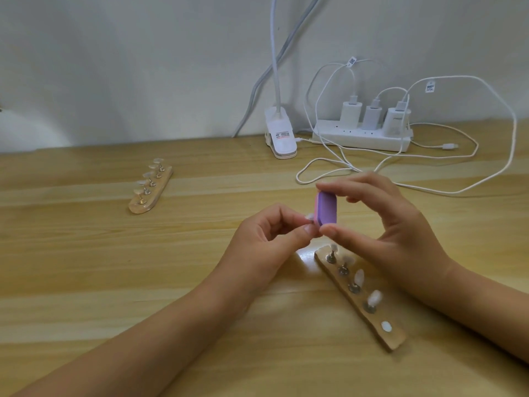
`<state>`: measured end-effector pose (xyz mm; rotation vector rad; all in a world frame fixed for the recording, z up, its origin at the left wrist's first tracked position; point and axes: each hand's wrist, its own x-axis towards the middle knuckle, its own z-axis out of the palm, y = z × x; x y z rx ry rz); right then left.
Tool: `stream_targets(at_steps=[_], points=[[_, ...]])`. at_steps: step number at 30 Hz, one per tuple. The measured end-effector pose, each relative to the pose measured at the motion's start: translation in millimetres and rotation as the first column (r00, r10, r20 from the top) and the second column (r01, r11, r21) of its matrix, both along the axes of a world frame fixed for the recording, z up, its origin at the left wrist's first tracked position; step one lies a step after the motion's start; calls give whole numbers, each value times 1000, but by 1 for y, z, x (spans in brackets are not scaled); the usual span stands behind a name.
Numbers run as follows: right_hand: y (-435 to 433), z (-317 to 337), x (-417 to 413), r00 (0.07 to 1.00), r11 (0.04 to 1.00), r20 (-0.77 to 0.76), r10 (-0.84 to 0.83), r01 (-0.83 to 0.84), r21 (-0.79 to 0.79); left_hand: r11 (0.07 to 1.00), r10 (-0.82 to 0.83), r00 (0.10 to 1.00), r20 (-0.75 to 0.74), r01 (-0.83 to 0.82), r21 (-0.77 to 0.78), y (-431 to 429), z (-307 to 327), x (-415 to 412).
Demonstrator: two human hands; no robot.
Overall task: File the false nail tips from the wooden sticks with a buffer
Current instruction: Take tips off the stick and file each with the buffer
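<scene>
My right hand (389, 224) holds a purple and pink buffer block (412, 208) upright between thumb and fingertips, above the middle of the table. My left hand (266, 239) pinches a small clear nail tip (310, 217) on its metal stand, pressed against the buffer's pink side. A wooden stick (369, 310) lies under my right hand, with several nail tips on metal stands and one bare white pad (386, 326) at its near end. A second wooden stick (151, 190) with several nail tips lies far left.
A white clip lamp (280, 136) stands at the back by the wall. A white power strip (360, 136) with three chargers sits to its right, and white cables (429, 181) loop over the wooden table (114, 267) behind my hands.
</scene>
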<state>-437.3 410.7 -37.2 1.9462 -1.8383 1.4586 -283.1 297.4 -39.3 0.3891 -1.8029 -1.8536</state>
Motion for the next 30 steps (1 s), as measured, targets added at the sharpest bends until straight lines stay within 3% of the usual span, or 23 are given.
stream_targets(at_steps=[10, 19, 23, 26, 30], points=[[1, -1, 0, 993, 1000, -113, 12, -13, -11, 999, 17, 1000, 13, -17, -32, 0, 1, 0], [0, 1, -2, 999, 1000, -44, 3, -2, 6, 1000, 28, 1000, 12, -28, 9, 1, 3, -1], [1, 0, 0, 994, 999, -104, 37, -36, 10, 999, 35, 999, 31, -34, -41, 2, 2, -1], [2, 2, -1, 999, 999, -39, 35, -35, 10, 998, 19, 999, 39, -16, -56, 2, 1, -1], [1, 1, -1, 989, 998, -131, 62, -60, 17, 999, 6, 999, 39, -4, -48, 2, 3, 0]])
